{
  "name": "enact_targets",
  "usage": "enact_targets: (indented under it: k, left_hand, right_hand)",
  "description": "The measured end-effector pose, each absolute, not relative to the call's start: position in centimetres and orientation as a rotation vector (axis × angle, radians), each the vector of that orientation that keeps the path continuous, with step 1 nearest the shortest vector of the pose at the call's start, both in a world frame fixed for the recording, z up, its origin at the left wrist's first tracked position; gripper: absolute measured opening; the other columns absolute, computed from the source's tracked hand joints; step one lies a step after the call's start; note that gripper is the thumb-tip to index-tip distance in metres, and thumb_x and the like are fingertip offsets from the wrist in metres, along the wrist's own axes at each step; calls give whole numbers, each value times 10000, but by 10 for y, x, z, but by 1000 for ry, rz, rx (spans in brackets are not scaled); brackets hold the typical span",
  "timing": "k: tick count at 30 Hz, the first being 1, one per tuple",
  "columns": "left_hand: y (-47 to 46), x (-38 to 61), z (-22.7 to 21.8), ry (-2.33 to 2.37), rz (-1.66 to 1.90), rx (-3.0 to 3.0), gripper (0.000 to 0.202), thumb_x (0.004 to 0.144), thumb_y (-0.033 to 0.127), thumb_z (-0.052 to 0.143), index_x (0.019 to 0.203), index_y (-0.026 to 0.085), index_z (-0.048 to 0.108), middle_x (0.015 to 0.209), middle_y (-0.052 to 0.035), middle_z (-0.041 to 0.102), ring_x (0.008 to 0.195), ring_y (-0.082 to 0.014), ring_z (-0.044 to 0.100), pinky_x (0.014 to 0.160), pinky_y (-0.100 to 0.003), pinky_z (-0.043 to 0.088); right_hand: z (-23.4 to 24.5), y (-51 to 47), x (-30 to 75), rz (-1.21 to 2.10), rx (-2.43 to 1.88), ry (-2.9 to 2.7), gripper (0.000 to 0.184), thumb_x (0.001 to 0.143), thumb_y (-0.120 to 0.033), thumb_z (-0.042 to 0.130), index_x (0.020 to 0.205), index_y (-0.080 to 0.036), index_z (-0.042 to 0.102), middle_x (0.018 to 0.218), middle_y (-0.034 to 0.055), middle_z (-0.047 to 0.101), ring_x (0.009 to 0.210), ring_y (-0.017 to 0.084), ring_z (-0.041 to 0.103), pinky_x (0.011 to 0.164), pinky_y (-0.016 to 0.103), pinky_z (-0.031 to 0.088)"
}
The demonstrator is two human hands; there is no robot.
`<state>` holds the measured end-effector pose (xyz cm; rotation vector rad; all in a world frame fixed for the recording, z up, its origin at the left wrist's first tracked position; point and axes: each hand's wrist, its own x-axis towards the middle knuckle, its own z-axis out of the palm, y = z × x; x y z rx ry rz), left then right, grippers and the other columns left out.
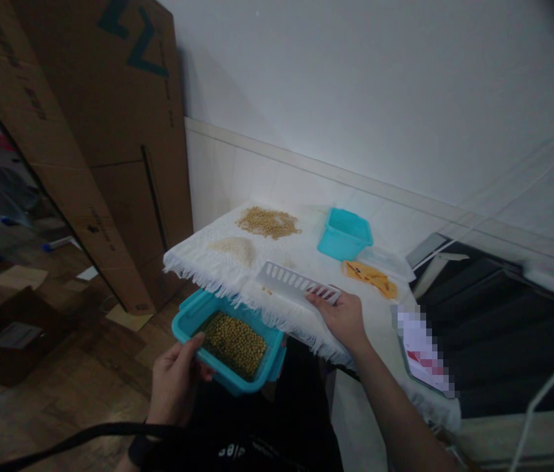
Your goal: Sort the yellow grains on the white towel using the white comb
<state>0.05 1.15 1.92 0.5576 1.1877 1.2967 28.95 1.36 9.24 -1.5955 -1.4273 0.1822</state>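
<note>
- Before the bench (301,252), the left hand (173,377) is clamped on the near left rim of a teal tub (191,313), thumb over the edge, the other fingers underneath.
- The right hand (343,318) pinches the right end of a pale slotted tray (284,283), thumb on the near face, fingers showing behind the slots.
- The tub stands off the bench's fringed edge, over the person's dark clothes; the shot is dim there, so I cannot tell whether the lap takes any weight.
- Beans (235,341) lie in the tub. They should make it fairly heavy and apt to shift and roll when tilted; the smooth, stiff wall may slip, so two opposite rims look the surest hold.
- The tray looks light and stiff, likely to flex a little; the solid margin at its end seems the best grip.
- Near the tray, a few stray beans (267,290) lie on the white cloth (188,264).
- Beyond it are a heap of pale grain (233,249) and, farther back, loose beans (269,221).
- To the right sit a second teal tub (343,237) and an orange bag (370,278).
</note>
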Motion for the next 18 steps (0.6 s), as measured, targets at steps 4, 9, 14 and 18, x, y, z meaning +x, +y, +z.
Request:
enact_targets:
  k: [4,9,14,18]
  left_hand:
    - [12,1,21,1194,1290,556,363,665,380,816,442,197,597,390,18,563,339,-105,501,381,-215,408]
    - [12,0,25,1192,1289,548,351,694,347,779,426,196,610,390,9,569,329,-104,502,380,-213,408]
    - [11,1,28,1213,1276,572,359,716,357,756,431,202,602,389,8,567,333,-110,497,381,-219,404]
    - [11,2,28,1236,1267,599,365,726,360,740,428,206,599,380,5,560,329,-112,494,380,-224,400]
  right_hand:
    - [91,14,290,178,-1599,-1427,364,813,-527,694,745,-189,811,555,25,701,478,181,592,482,267,434]
    - [91,14,291,149,-1595,-1405,363,802,-530,707,717,-189,797,558,29,700,488,187,596,485,270,434]
    - [94,16,293,74,-1619,-1351,399,797,-555,703,656,-186,760,504,25,647,464,183,564,469,269,403]
    - [92,19,293,113,-1629,-1363,407,796,-558,702,655,-180,756,527,34,665,476,184,568,474,270,402]
